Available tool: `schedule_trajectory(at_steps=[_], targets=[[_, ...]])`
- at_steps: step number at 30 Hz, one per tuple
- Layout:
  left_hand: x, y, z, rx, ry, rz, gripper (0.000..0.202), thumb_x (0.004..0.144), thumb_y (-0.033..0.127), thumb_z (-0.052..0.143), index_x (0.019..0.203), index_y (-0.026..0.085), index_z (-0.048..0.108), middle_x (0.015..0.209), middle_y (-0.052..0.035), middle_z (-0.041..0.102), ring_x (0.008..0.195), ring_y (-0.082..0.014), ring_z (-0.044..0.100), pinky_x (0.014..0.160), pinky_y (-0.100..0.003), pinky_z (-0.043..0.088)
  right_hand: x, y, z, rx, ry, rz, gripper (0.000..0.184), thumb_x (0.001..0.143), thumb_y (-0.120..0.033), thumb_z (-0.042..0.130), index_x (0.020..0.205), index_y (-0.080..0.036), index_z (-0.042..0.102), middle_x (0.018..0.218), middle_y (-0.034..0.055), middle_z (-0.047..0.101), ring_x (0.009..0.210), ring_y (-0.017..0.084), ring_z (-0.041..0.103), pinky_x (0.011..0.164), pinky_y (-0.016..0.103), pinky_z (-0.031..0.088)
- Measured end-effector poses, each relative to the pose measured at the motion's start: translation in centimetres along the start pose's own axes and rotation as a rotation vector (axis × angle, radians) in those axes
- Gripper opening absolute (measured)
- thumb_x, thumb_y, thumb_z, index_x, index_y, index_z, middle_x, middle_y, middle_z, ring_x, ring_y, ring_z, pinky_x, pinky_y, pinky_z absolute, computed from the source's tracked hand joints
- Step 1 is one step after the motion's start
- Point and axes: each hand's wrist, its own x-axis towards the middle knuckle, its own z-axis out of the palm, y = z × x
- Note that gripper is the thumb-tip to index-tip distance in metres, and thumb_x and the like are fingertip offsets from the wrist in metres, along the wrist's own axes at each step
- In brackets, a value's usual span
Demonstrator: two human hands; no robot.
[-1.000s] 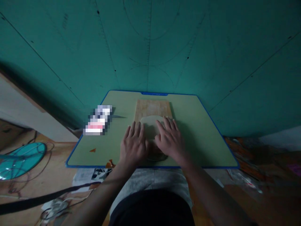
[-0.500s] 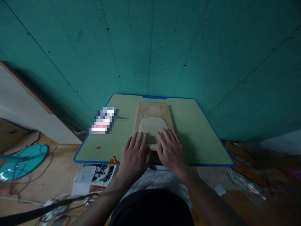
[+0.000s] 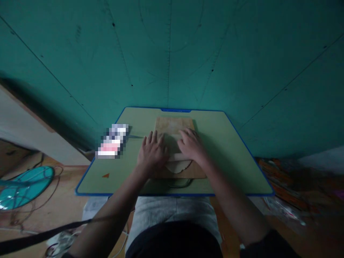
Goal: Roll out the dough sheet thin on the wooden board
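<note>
A wooden rolling pin lies crosswise on a sheet of pale dough. The dough rests on a wooden board, and its near edge looks uneven. My left hand lies palm down over the pin's left end, fingers stretched forward and apart. Over the right end lies my right hand, its palm and wrist on the pin and its fingers pointing forward, loosely bent. Both hands hide the pin's ends and the sides of the dough.
The board sits on a pale blue-edged tabletop against a green wall. To the left are a blurred-out flat object, a thin pointed blade and a small orange scrap. A dark curved handle shows below the board.
Both hands have moved forward, away from my body, and the rolling pin has rolled with them over the dough. The near part of the dough now shows behind the pin. My view has shifted slightly.
</note>
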Motion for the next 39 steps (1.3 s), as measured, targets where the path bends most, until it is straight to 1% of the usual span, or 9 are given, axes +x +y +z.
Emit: schedule_trajectory(at_steps=[2,8,14,17,22,27,33,36,39], targets=[[1.5,-0.4,0.1,-0.016,-0.020,-0.013,0.050,0.094,0.035,0.045,0.138,0.012,0.051,0.149,-0.0208,0.048,0.140,-0.0354,0.042,0.110,-0.054,0.038,1.4,0.4,0.3,-0.012,0.013,0.010,0.036,0.093,-0.020,0.043,0.123,-0.014,0.061,0.122,0.0150,0.061,0.119,0.027,0.054,0.102,0.041,0.042],[6.0,-0.8,-0.2,-0.040,0.072,-0.051,0.034,0.094,0.025,0.043,0.120,0.013,0.061,0.131,-0.0184,0.059,0.121,-0.0303,0.054,0.098,-0.046,0.046,5.2,1.2,1.2,-0.085,0.005,0.065,0.027,0.094,-0.020,0.042,0.108,-0.014,0.064,0.112,0.0151,0.064,0.110,0.029,0.057,0.094,0.043,0.043],[9.0,-1.0,0.2,-0.007,-0.018,-0.070,0.031,0.094,0.024,0.043,0.114,0.011,0.063,0.118,-0.0172,0.063,0.112,-0.0302,0.056,0.092,-0.043,0.047,7.9,1.5,1.5,-0.096,0.054,0.107,0.024,0.093,-0.019,0.043,0.104,-0.012,0.064,0.110,0.0166,0.064,0.105,0.028,0.056,0.089,0.042,0.042],[8.4,-0.9,0.4,0.005,0.001,-0.068,0.032,0.095,0.023,0.041,0.115,0.011,0.062,0.117,-0.0171,0.063,0.110,-0.0294,0.057,0.090,-0.042,0.047,7.5,1.2,1.3,-0.096,0.064,0.065,0.025,0.092,-0.018,0.042,0.105,-0.013,0.063,0.110,0.0162,0.063,0.105,0.028,0.056,0.089,0.042,0.041],[5.8,-0.4,0.2,-0.018,0.005,-0.072,0.032,0.096,0.026,0.040,0.119,0.012,0.059,0.122,-0.0170,0.062,0.111,-0.0287,0.058,0.091,-0.042,0.048,5.3,0.4,0.9,-0.097,0.044,0.027,0.025,0.091,-0.018,0.044,0.107,-0.013,0.061,0.111,0.0160,0.061,0.108,0.029,0.054,0.092,0.044,0.041],[3.1,0.0,-0.4,0.007,-0.040,-0.086,0.040,0.096,0.028,0.040,0.129,0.011,0.054,0.137,-0.0211,0.055,0.124,-0.0324,0.054,0.098,-0.045,0.047,3.2,-0.3,0.7,-0.049,0.034,0.027,0.028,0.091,-0.017,0.044,0.113,-0.013,0.060,0.115,0.0145,0.060,0.115,0.028,0.052,0.098,0.044,0.040],[0.1,0.6,-0.3,0.050,0.018,-0.040,0.052,0.095,0.033,0.043,0.140,0.009,0.049,0.145,-0.0241,0.050,0.137,-0.0377,0.044,0.107,-0.050,0.039,0.6,-0.7,0.4,-0.011,0.083,-0.013,0.032,0.088,-0.017,0.047,0.118,-0.013,0.059,0.118,0.0156,0.059,0.118,0.029,0.050,0.101,0.043,0.039],[0.0,0.6,-0.3,0.044,0.028,-0.040,0.050,0.095,0.033,0.042,0.139,0.010,0.051,0.146,-0.0226,0.049,0.138,-0.0376,0.042,0.108,-0.052,0.037,0.7,-0.7,0.2,-0.020,0.123,-0.032,0.034,0.087,-0.017,0.047,0.119,-0.013,0.059,0.119,0.0154,0.059,0.117,0.029,0.050,0.101,0.043,0.039],[1.5,0.4,-0.5,0.009,0.008,-0.032,0.042,0.095,0.029,0.041,0.130,0.013,0.058,0.139,-0.0191,0.056,0.132,-0.0338,0.048,0.104,-0.048,0.042,2.0,-0.5,0.3,-0.046,0.106,-0.015,0.034,0.087,-0.016,0.046,0.119,-0.013,0.059,0.120,0.0149,0.060,0.115,0.029,0.051,0.099,0.044,0.039]])
